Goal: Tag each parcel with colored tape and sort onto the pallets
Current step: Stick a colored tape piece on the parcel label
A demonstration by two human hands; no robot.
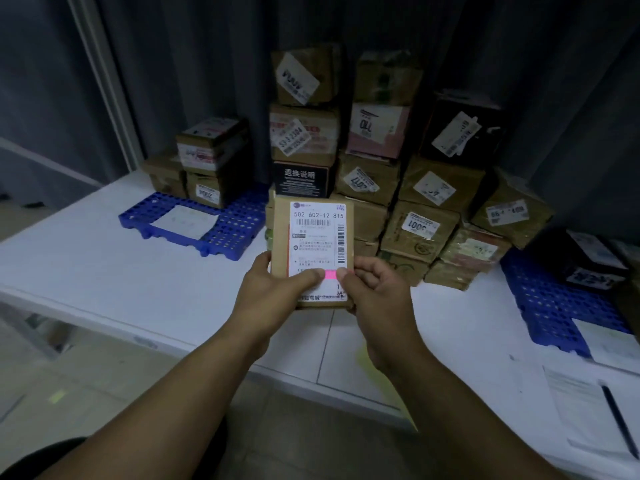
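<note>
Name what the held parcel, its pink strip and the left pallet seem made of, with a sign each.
Parcel: matt brown cardboard, dull tan face. Pink strip: tape, paper or plastic, unclear. Left pallet: likely moulded plastic, uniform blue perforated grid.

It was a parcel-sorting station in a small depot: labelled cardboard parcels (419,233) stood stacked on a white table (86,271), flanked by blue plastic pallets (239,223), with a grey curtain (207,64) behind.
</note>
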